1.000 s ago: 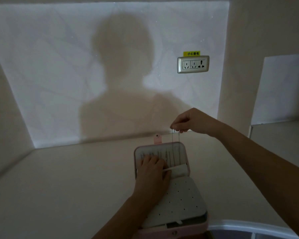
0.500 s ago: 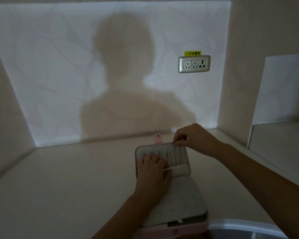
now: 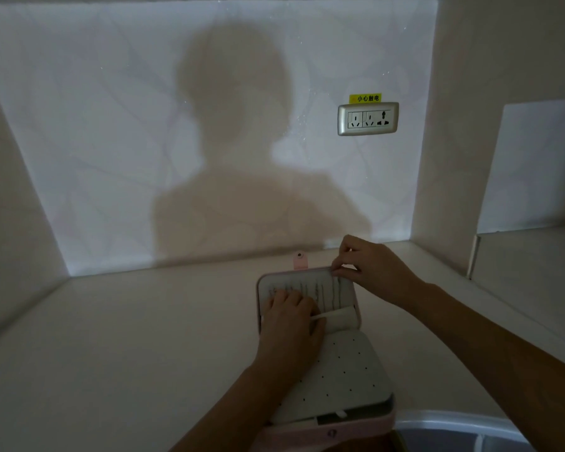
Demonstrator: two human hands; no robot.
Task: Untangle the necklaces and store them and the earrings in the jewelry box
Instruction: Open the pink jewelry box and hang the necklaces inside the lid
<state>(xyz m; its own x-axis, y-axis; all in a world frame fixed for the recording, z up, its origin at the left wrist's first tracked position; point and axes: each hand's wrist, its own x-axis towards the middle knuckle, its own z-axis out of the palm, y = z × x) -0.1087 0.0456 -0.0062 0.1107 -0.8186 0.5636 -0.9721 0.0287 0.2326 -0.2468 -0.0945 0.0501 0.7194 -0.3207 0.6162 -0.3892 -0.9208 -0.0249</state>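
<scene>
**Head view.** On my remote feed, the right hand (image 3: 369,269) sits at the far right corner of the open lid. Its thumb and forefinger pinch the top end of the rightmost chain (image 3: 338,290), and the other fingers curl above. The left hand (image 3: 291,321) lies palm down on the lid lining, fingers extended and relaxed, pressing the lining and grasping nothing. It lies beside the white elastic pocket band (image 3: 335,313) that crosses the lower lid.

Both hands work on the one small pink rectangular jewelry box (image 3: 366,429), which lies opened on the counter with its lid away from me and its base towards me. The lid is lined in pale grey, and thin metal necklace chains (image 3: 321,293) run down it as separate vertical lines. I count three to the right of the left hand; fainter marks further left are too dim for me to count. One pale grey perforated earring panel (image 3: 346,376), dotted with small dark holes, covers the base. I cannot tell whether any hole holds an earring. One pink snap tab (image 3: 300,261) projects from the lid's far edge, and one snap stud (image 3: 332,433) sits on the front wall.

The box rests on a plain beige countertop (image 3: 128,337) set in an alcove. The pale, faintly patterned rear wall (image 3: 111,125) carries the person's shadow (image 3: 229,158) and one silver socket plate (image 3: 368,119), with one yellow label (image 3: 365,98) just above it. A curved metallic rim (image 3: 454,419) shows at the lower right, and a second ledge (image 3: 535,272) lies beyond the right partition.
</scene>
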